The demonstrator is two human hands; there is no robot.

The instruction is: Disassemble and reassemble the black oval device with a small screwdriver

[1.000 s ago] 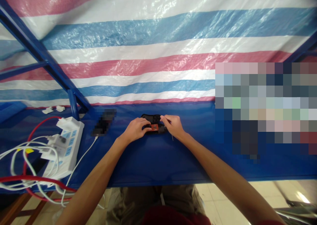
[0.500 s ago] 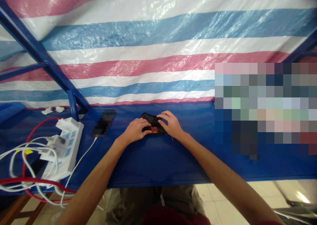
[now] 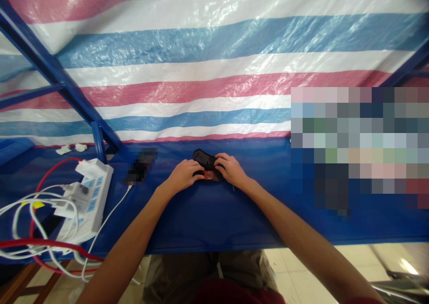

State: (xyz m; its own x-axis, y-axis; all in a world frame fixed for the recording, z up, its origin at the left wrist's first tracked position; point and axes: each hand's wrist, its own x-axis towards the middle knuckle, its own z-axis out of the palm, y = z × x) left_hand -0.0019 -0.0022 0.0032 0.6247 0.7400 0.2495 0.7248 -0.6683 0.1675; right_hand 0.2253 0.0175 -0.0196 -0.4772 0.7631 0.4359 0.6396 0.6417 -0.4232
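A small black case (image 3: 205,158) lies on the blue tabletop, its dark lid raised on the far side. An orange-red item with a small dark marking (image 3: 208,175) shows in its near part. My left hand (image 3: 184,175) is closed at the case's left end, thumb against the orange-red item and fingers along the edge. At the right end, my right hand (image 3: 231,169) grips the case with curled fingers. Both hands cover parts of the case, so its full outline is hidden.
A white power strip (image 3: 100,197) with plugs and tangled white and red cables is at left. A pixelated dark device (image 3: 140,166) with a white cable lies near it. A blue metal frame (image 3: 63,78) and striped sheet (image 3: 187,89) stand behind. The right side is pixelated.
The case's lid has come up further and more of its dark inside shows. My left thumb has shifted slightly, and the right hand has moved a little lower.
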